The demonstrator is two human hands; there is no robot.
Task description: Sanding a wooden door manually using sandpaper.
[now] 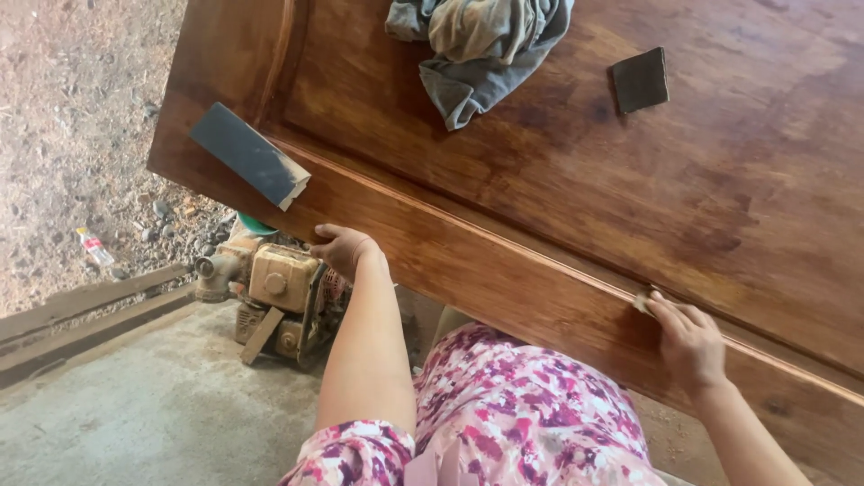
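Along the door's moulded groove (540, 256), the right hand (691, 344) pinched a sandpaper scrap (643, 301), best kept flat, while the left hand (346, 249) gripped the wooden door (630, 180) at its edge.

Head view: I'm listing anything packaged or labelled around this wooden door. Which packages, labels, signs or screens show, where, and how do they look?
Small bottle: lying on the gravel ground at far left, clear body with a red and white label.
Engine machine: on the concrete below the door's edge, by the left hand; tan and worn, no label readable.
No signs or screens.
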